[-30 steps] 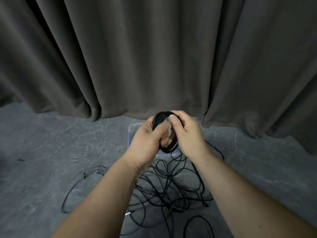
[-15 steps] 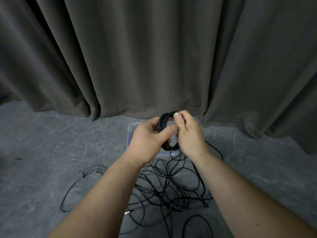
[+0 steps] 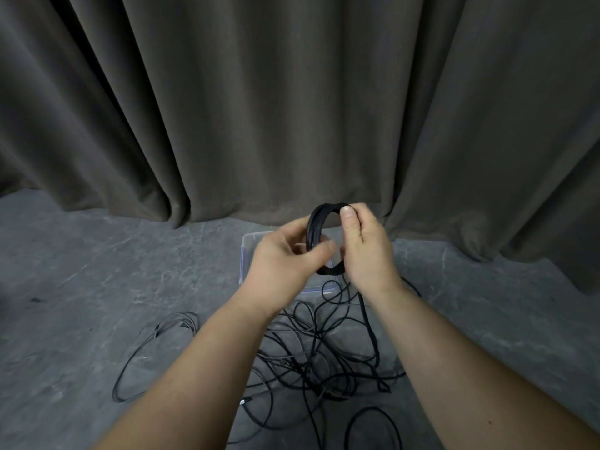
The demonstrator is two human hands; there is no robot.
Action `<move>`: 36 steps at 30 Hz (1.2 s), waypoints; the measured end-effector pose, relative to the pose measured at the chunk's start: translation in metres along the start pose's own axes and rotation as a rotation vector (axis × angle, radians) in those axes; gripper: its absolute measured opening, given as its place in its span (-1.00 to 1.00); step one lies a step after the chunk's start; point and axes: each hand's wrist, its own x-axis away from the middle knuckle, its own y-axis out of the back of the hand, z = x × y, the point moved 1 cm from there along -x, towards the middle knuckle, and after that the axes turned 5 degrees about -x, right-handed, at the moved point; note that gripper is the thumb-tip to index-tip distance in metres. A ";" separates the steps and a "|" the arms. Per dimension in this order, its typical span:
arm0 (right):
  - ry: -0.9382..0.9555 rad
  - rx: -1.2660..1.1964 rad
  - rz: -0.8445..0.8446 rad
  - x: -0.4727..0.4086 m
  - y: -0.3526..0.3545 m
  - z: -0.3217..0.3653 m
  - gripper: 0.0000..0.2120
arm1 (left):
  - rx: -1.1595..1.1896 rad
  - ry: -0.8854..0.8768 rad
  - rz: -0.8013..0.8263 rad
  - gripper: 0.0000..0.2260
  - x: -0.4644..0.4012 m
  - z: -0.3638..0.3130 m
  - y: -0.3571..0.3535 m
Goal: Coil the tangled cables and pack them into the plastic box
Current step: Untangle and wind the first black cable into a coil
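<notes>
**Coil in hand, springy — hold across the turns**

We have the black cable coil (image 3: pixel 319 241) up in both hands, above the clear plastic box (image 3: pixel 248 251) that sits on the floor (image 3: pixel 97 280) below the grip. Right hand (image 3: pixel 365 251) pinches the top of the coil between thumb and fingers; left hand (image 3: pixel 285 261) wraps the near side, thumb laid across the turns. Both grips are closed on the coil.

Handling, as we judge it: light, soft, thin jacket, many stacked turns. It likely wants to spring open, and single turns may slip off if we pinch just one strand. Best to clamp across the whole bundle at two opposite points, as now, and keep one grip on until the coil rests in the box.

Below the grip, nearer us, the tangled cables (image 3: pixel 324 358) lie loose on the floor; whether a tail from the coil runs into them we can't tell.
</notes>
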 end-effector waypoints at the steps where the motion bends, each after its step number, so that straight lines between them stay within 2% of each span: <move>1: 0.005 0.008 -0.013 -0.001 0.002 -0.001 -0.81 | -0.058 -0.017 0.024 -0.68 0.000 0.001 0.000; 3: 0.010 0.021 -0.011 -0.001 0.003 -0.002 -0.81 | -0.122 -0.029 0.017 -0.63 -0.001 0.002 0.001; 6: -0.027 0.000 -0.006 0.001 0.001 -0.007 -0.80 | -0.111 -0.008 -0.042 -0.68 -0.001 0.002 -0.001; 19: 0.020 0.034 -0.056 0.001 0.002 -0.003 -0.79 | 0.209 0.065 -0.048 -0.73 -0.002 0.001 -0.005; 25: 0.019 0.024 -0.028 0.001 0.001 -0.002 -0.83 | 0.386 0.080 -0.051 -0.76 -0.001 0.000 -0.005; 27: 0.019 0.029 -0.031 0.000 0.001 -0.002 -0.83 | 0.289 0.056 -0.036 -0.76 -0.001 -0.001 -0.004; 30: 0.025 0.035 -0.045 0.001 0.002 -0.004 -0.84 | -0.004 0.001 -0.034 -0.70 -0.003 0.000 0.000; 36: 0.041 0.049 -0.036 0.004 0.001 -0.007 -0.78 | 0.082 0.069 -0.118 -0.75 -0.003 0.006 -0.003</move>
